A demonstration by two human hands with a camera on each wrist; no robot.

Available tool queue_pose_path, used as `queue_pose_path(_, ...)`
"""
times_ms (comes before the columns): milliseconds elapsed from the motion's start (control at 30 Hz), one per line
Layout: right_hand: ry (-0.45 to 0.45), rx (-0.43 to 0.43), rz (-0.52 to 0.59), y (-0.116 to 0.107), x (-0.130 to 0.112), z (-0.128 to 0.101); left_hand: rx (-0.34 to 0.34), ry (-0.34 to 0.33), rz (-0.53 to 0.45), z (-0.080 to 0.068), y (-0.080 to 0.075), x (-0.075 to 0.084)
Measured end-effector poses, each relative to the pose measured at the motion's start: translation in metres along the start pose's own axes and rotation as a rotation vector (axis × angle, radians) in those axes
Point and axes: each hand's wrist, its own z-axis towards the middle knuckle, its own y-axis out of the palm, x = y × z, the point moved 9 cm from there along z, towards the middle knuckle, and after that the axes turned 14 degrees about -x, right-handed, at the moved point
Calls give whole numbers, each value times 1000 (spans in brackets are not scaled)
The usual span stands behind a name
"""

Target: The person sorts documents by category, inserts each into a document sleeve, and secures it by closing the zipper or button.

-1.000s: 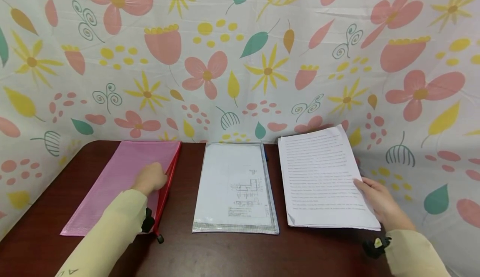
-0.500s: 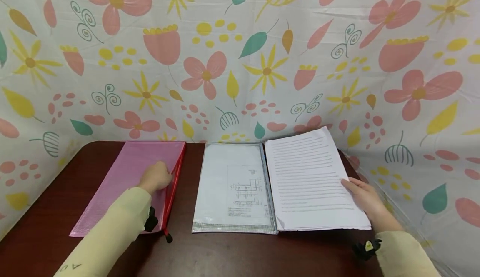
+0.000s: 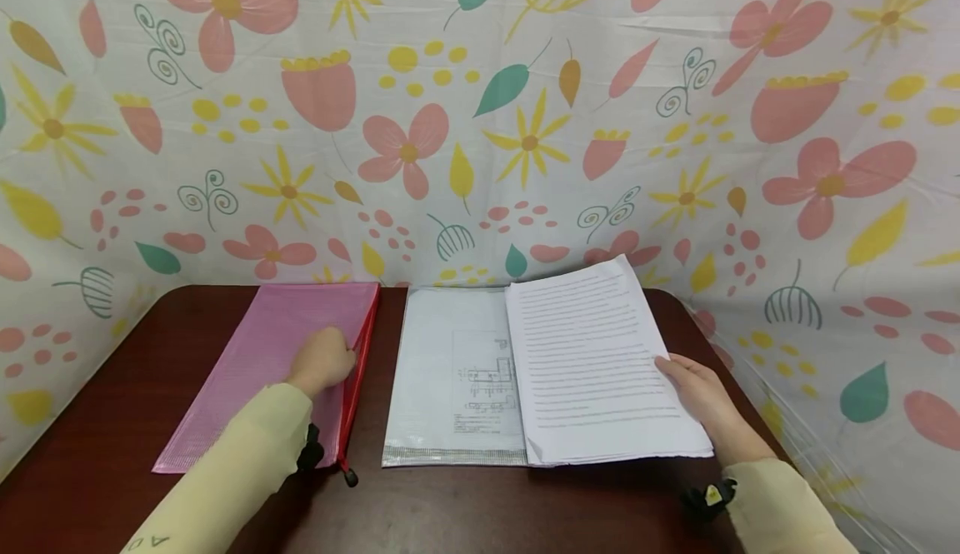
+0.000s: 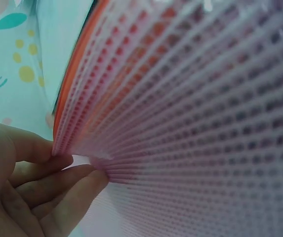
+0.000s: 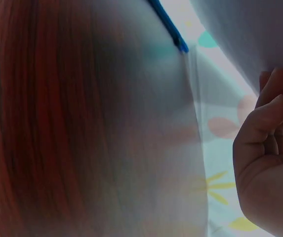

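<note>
On the left of the table lies a pink mesh zipper bag (image 3: 247, 362) with a red zipper along its right edge. My left hand (image 3: 323, 361) pinches its upper sheet near that edge. The left wrist view shows the mesh (image 4: 195, 118) gathered in folds at the fingertips, and the red edge bulges up. My right hand (image 3: 701, 400) grips a stack of printed paper (image 3: 592, 362) by its right edge, thumb on top. The stack is tilted and covers the right part of a clear zipper bag (image 3: 427, 371) holding a drawing sheet.
A dark brown table (image 3: 435, 508) carries everything. A flowered curtain (image 3: 480, 146) hangs along the back and both sides. The pink bag's zipper pull (image 3: 350, 477) sticks out at its near right corner. A blue zipper end (image 5: 181, 44) shows in the right wrist view.
The paper stack has moved left in my right hand, from beside the clear bag to over its right part. The pink bag has slid slightly right with my left hand.
</note>
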Motion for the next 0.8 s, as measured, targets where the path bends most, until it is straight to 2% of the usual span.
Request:
queue_pose_path(267,-4,6,-23,13,-6,4,44,47,4,1,4,9)
queue_pose_path(567,-5,-11,-9,25,-8,7,22,30,-7,7,14,15)
queue_pose_path(800,4,-13,-4,31,-9,8,7,42,-18,7,21,27)
